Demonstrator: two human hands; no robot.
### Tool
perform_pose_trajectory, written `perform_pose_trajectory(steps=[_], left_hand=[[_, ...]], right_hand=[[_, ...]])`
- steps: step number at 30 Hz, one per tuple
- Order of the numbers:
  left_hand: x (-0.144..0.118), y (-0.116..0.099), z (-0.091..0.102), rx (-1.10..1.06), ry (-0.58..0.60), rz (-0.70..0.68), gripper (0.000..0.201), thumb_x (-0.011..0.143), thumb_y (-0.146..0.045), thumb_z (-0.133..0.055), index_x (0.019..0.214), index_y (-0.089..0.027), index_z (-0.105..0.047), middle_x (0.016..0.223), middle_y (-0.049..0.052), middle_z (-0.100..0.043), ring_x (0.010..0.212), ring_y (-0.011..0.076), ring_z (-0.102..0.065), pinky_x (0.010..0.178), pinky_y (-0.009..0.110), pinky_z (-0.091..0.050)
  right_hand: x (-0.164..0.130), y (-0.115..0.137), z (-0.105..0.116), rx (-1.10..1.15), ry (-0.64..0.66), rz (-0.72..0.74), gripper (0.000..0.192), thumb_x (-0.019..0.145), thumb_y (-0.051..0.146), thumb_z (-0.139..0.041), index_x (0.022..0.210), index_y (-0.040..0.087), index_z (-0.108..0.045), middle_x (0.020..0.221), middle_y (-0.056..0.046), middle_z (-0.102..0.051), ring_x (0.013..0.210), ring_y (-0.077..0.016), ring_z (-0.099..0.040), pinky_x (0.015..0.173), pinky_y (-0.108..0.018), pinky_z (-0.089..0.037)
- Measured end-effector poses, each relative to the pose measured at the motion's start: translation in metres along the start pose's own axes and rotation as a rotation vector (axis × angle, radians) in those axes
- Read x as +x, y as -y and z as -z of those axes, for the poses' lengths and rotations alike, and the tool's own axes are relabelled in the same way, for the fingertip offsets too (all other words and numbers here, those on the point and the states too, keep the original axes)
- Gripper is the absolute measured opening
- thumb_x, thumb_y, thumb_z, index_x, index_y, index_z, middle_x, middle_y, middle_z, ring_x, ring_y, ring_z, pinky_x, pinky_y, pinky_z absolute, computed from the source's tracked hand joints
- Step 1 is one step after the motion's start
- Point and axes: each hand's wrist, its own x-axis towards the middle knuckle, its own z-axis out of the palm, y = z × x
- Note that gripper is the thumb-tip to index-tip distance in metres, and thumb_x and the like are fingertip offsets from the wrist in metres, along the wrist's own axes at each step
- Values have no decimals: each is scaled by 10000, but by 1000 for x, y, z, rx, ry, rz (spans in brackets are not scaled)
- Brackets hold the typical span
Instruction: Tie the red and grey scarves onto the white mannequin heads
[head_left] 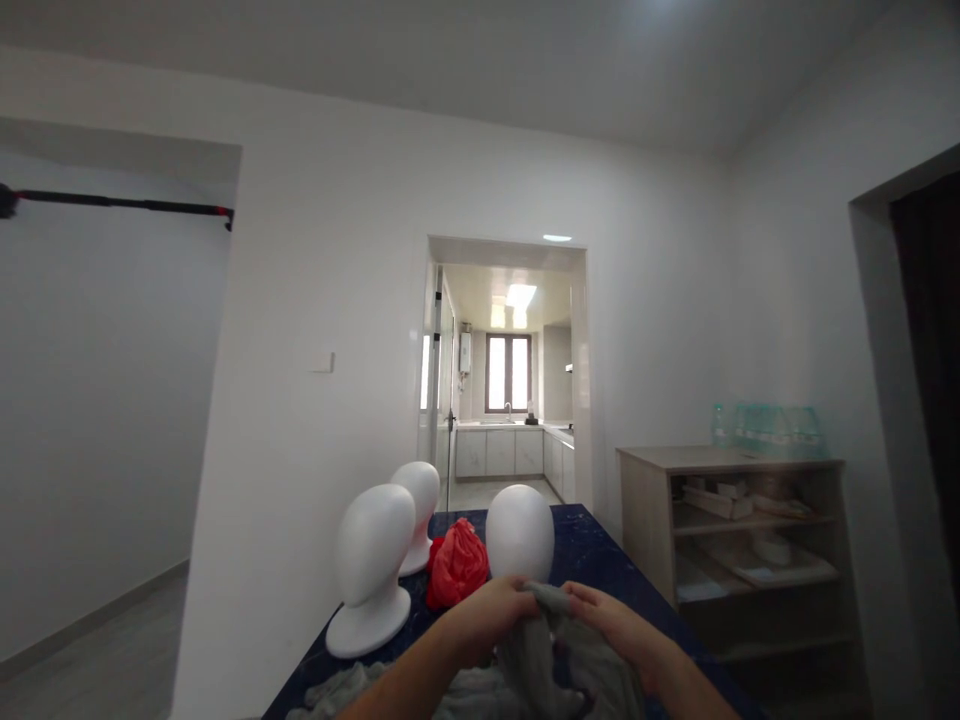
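Observation:
A grey cloth (529,655) hangs between my two hands, its top edge pinched in both. My left hand (504,606) has its fingers closed on the cloth, and my right hand (604,612) grips it a short way to the right. More of the grey fabric lies along the near part of the table. Just beyond my hands stands a white mannequin head (520,530), its lower part hidden by them. To the left of that head is a bunched red cloth (459,562).
Two more white mannequin heads, a near one (375,545) and a farther one (417,500), stand on the left of the dark blue table (574,530). A wooden shelf unit (652,490) with bottles (780,430) on top stands right. A doorway opens onto a kitchen.

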Motion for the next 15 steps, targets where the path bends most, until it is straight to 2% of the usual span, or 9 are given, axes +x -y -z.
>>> perform_pose_trajectory(steps=[3, 5, 7, 8, 10, 12, 15], left_hand=[[-8, -10, 10, -88, -28, 7, 286, 684, -226, -761, 964, -166, -760, 830, 45, -744, 707, 178, -667, 691, 284, -500], [-15, -18, 19, -53, -8, -13, 357, 666, -221, -779, 1020, -189, -756, 878, 32, -752, 756, 182, -679, 734, 293, -514], [-25, -28, 27, 159, 3, -48, 405, 664, -257, -821, 1063, -209, -767, 931, 27, -764, 843, 201, -694, 778, 297, -517], [-30, -32, 31, 314, 5, -55, 435, 666, -295, -847, 1089, -220, -775, 955, 27, -772, 887, 215, -700, 787, 295, -514], [-40, -40, 35, 622, 8, -26, 538, 636, -380, -904, 1143, -242, -785, 991, 27, -785, 946, 250, -710, 785, 297, -507], [-47, -44, 33, 810, 16, 19, 635, 583, -475, -945, 1159, -260, -788, 1015, 28, -791, 964, 287, -718, 791, 318, -508], [-44, -45, 20, 803, 22, -32, 775, 555, -516, -968, 1253, -268, -743, 1159, 51, -773, 1066, 310, -703, 883, 343, -510]], right_hand=[[-7, 2, 4, -77, 149, -117, 487, 736, 434, -925, 1100, 162, -749, 931, -56, -792, 821, -168, -730, 713, -226, -511], [-11, 4, 9, -174, 233, -249, 542, 613, 317, -984, 1086, 152, -778, 909, -48, -800, 796, -167, -740, 712, -218, -535], [-11, 5, 16, -280, 256, -347, 477, 570, 243, -983, 1001, 141, -807, 828, -18, -787, 658, -125, -702, 640, -197, -532], [-10, 5, 19, -304, 243, -350, 409, 584, 241, -972, 945, 134, -813, 776, -5, -770, 585, -101, -662, 587, -184, -512], [-8, 7, 21, -271, 198, -271, 313, 642, 282, -945, 876, 122, -810, 694, 11, -728, 503, -72, -591, 520, -173, -464], [-5, 11, 15, -189, 157, -149, 309, 702, 340, -916, 883, 114, -807, 671, 8, -705, 497, -67, -566, 517, -180, -448], [1, 21, -9, -166, 146, -40, 338, 751, 375, -893, 946, 112, -811, 728, -14, -726, 569, -84, -603, 598, -207, -473]])
